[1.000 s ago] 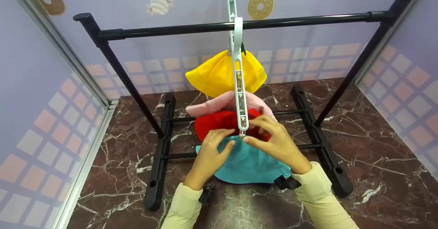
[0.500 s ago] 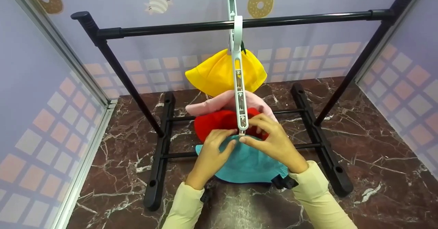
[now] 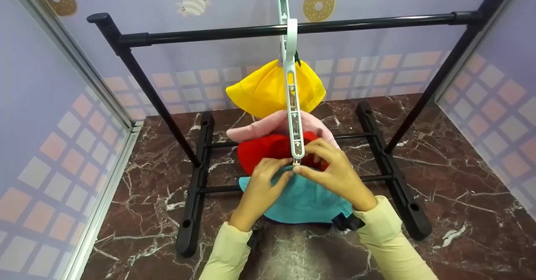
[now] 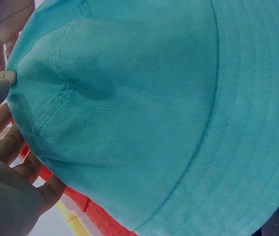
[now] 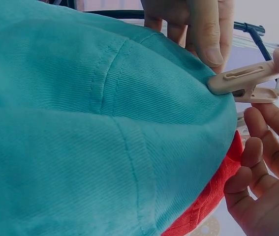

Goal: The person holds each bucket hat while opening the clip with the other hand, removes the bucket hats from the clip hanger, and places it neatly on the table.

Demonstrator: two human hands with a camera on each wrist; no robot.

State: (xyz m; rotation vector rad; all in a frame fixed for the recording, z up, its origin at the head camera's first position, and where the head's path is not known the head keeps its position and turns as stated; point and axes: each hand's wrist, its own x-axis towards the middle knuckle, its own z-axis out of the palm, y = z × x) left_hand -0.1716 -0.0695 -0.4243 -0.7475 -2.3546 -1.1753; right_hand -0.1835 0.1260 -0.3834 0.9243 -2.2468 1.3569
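In the head view, a teal bucket hat (image 3: pixel 307 202) hangs lowest and nearest, below the front end of a white multi-clip hanger (image 3: pixel 296 135). A beige clothespin (image 5: pixel 242 81) has its jaws on the hat's crown. My right hand (image 3: pixel 337 173) pinches the clothespin's handles, thumb on one side and fingertips on the other. My left hand (image 3: pixel 261 183) pinches the crown beside the clothespin, thumb in front and fingers behind the cloth. Behind the teal hat hangs a red hat (image 3: pixel 261 150), then a pink hat (image 3: pixel 264 127) and a yellow hat (image 3: pixel 259 91).
The hanger hooks over the bar (image 3: pixel 217 34) of a black rack. The rack's feet (image 3: pixel 192 217) stand on a dark red marbled surface (image 3: pixel 146 213). Patterned lilac walls (image 3: pixel 234 3) close in the back and both sides.
My left hand has moved slightly right, bringing its thumb and index finger to the crown beside the clothespin. My right hand stays almost in place on the clothespin.
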